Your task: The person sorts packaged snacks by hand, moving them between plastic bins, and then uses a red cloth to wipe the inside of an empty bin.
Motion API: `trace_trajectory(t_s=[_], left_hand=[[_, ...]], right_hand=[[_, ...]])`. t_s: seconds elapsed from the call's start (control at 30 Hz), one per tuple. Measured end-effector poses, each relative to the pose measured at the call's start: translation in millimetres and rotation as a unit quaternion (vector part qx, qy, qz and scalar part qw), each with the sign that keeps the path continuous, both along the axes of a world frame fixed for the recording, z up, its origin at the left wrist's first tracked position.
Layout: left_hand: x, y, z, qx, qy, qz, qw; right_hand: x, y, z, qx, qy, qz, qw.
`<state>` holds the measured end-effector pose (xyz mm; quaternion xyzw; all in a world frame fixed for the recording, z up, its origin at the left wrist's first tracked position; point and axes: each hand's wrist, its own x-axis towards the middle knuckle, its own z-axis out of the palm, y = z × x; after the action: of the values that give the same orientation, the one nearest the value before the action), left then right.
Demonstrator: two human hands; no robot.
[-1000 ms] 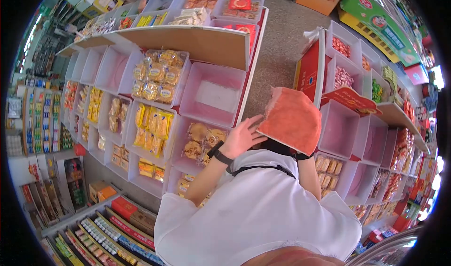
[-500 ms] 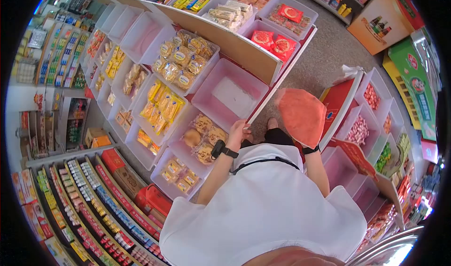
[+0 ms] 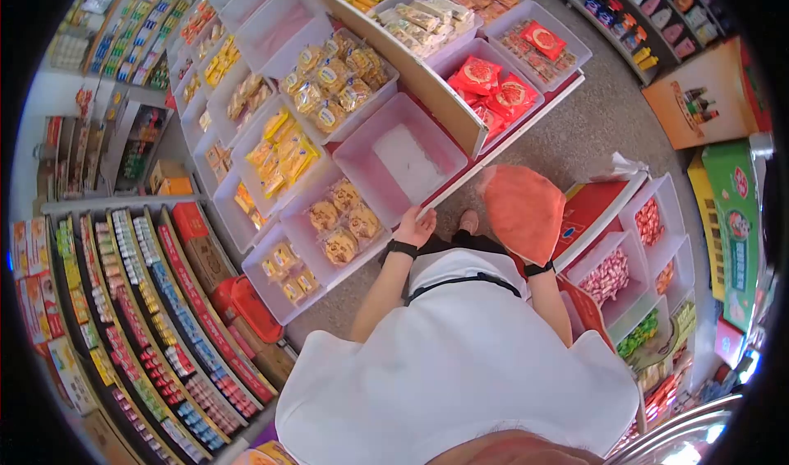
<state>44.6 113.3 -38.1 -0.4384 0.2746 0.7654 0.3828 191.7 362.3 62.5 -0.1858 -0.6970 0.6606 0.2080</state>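
Observation:
My left hand (image 3: 415, 227), a dark band at its wrist, rests at the white edge of the display stand with its fingers apart. Just beyond it is a bin (image 3: 401, 149) with only a pale sheet on its bottom. Left of the hand, another bin holds round packaged biscuits (image 3: 343, 218). An orange-red cloth (image 3: 523, 214) covers my right hand and hides its fingers; only the wrist with a black band shows below it. The cloth spreads out above the floor between the two display stands.
Bins of yellow packets (image 3: 281, 154), wrapped pastries (image 3: 333, 83) and red bags (image 3: 493, 91) fill the stand. Candy bins (image 3: 608, 272) stand at right, near a drinks carton (image 3: 699, 95). Curved shelves (image 3: 156, 301) line the lower left. Grey floor (image 3: 583, 99) runs between.
The view has shifted, so the stand's near bins sit farther left and the far shelves show more. My left hand stays at the stand's edge, wrist turned. The cloth remains with my right hand.

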Motion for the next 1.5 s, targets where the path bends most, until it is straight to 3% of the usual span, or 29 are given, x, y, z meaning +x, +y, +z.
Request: trace_trajectory(t_s=[0.2, 0.33, 0.4, 0.43, 0.47, 0.53, 0.57, 0.63, 0.67, 0.73, 0.77, 0.83, 0.93, 1.13, 1.5], left_hand=[[15.7, 6.7, -7.9, -0.015, 0.0, 0.074, 0.997], [26.4, 9.2, 3.3, -0.036, 0.079, -0.018, 0.996], [25.7, 9.8, 8.3, -0.14, 0.159, -0.123, 0.969], [29.3, 7.1, -1.5, -0.193, 0.234, -0.152, 0.941], [28.5, 5.1, 3.1, -0.194, 0.234, -0.146, 0.941], [28.6, -4.2, 12.1, -0.372, 0.417, -0.315, 0.767], [30.5, -8.0, 11.0, -0.376, 0.413, -0.309, 0.77], [31.5, -11.4, 8.2, -0.542, 0.522, -0.352, 0.557], [29.6, -12.3, 11.3, -0.544, 0.52, -0.349, 0.558], [27.5, -13.7, 16.5, -0.57, 0.571, -0.351, 0.475], [24.9, -14.4, 14.7, -0.568, 0.571, -0.351, 0.477], [16.0, -14.5, 11.4, -0.597, 0.594, -0.361, 0.4], [5.9, -11.7, 14.2, -0.608, 0.602, -0.369, 0.363], [-3.3, -14.3, 4.7, -0.588, 0.62, -0.397, 0.335], [21.1, -15.8, 4.1, -0.581, 0.631, -0.362, 0.365]], right_hand=[[-6.1, 14.4, -6.2, -0.005, -0.005, 0.059, 0.998], [-11.7, 21.6, -4.0, 0.002, -0.008, 0.074, 0.997], [-14.8, 23.1, -2.8, 0.005, -0.009, 0.081, 0.997], [-17.4, 23.4, -2.9, 0.004, -0.009, 0.086, 0.996], [-18.9, 22.3, -3.3, 0.004, -0.008, 0.092, 0.996], [-23.6, 18.8, -5.3, 0.002, -0.007, 0.108, 0.994], [-26.6, 16.4, -6.2, 0.001, -0.007, 0.115, 0.993], [-29.5, 10.9, -6.9, 0.0, -0.007, 0.129, 0.992], [-30.5, 8.9, -6.6, 0.0, -0.007, 0.135, 0.991], [-29.9, 4.5, -7.2, 0.0, -0.01, 0.144, 0.99], [-28.7, 2.1, -6.7, 0.0, -0.012, 0.147, 0.989], [-26.8, -0.9, -5.5, 0.002, -0.014, 0.152, 0.988], [-23.1, -3.4, -5.0, 0.005, -0.02, 0.153, 0.988], [-17.5, 0.0, -3.4, 0.012, -0.027, 0.144, 0.989], [-22.4, -8.4, -9.7, 0.019, -0.045, 0.163, 0.985]])
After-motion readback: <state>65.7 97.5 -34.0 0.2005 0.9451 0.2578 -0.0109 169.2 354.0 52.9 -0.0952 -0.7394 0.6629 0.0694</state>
